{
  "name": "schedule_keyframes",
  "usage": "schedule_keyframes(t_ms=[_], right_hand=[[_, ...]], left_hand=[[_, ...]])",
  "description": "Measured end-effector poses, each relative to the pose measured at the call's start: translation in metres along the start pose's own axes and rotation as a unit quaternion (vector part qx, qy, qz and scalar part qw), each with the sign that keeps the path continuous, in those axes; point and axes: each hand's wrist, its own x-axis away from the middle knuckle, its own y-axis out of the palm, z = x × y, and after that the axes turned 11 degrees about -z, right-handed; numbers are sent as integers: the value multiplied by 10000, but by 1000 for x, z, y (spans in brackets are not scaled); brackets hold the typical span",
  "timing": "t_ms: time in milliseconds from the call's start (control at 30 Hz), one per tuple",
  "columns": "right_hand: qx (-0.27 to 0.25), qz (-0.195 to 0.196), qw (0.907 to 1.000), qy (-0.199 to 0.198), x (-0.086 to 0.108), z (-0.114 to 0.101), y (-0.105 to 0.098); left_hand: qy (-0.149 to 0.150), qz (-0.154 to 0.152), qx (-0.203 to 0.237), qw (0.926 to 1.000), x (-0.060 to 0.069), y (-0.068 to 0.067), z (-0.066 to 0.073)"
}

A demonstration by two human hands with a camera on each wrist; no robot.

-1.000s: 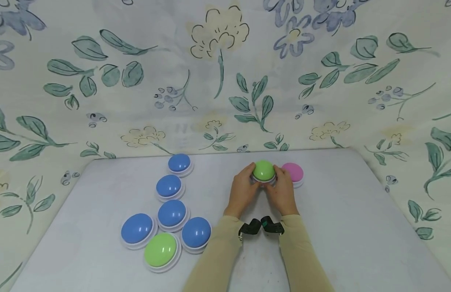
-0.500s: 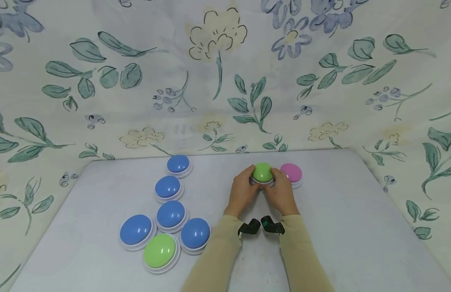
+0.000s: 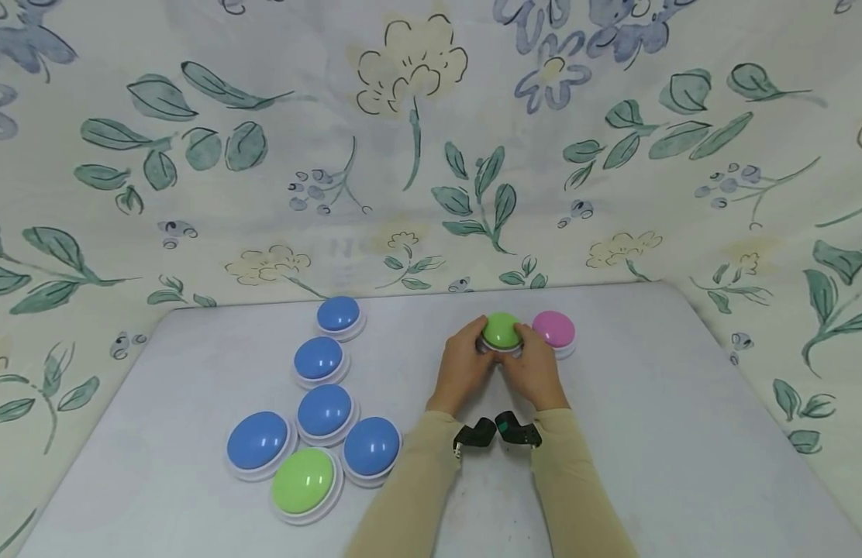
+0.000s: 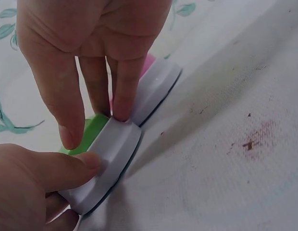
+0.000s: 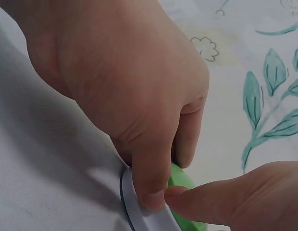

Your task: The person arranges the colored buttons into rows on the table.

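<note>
At the back of the white table, a green button with a white base (image 3: 501, 332) sits between both hands. The left hand (image 3: 463, 368) grips its left side, and the right hand (image 3: 538, 368) grips its right side, fingers curled round the rim. Just right of it stands a pink button (image 3: 554, 329). In the left wrist view the green button's base (image 4: 110, 159) is close against the pink button's base (image 4: 156, 89), with the left thumb on its side. The right wrist view shows the right hand (image 5: 125, 82) at the white base (image 5: 156, 219), whose green top is partly hidden.
Blue buttons stand on the left: one at the back edge (image 3: 338, 313), others in front (image 3: 318, 357), (image 3: 324, 409), a left one (image 3: 257, 440) and a right one (image 3: 371, 446). A second green button (image 3: 302, 480) is nearest. Floral cloth (image 3: 375, 170) hangs behind the table (image 3: 682, 434).
The view has shifted slightly. The green button and pink button look a little closer together than before, and both hands keep their grip on the green one.
</note>
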Motion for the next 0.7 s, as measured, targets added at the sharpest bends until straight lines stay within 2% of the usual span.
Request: schedule_keyframes(t_ms=[267, 400, 533, 700], right_hand=[[-122, -80, 9999, 84, 0, 0, 1], [-79, -123, 9998, 125, 1, -1, 1], [-13, -178, 9996, 212, 3, -3, -2], [79, -151, 9997, 150, 5, -6, -7]], left_hand=[[-47, 74, -133, 9999, 2, 0, 0], [-36, 85, -16, 10000, 4, -1, -1], [-65, -31, 157, 9999, 5, -2, -1], [-59, -56, 214, 9997, 6, -6, 1]])
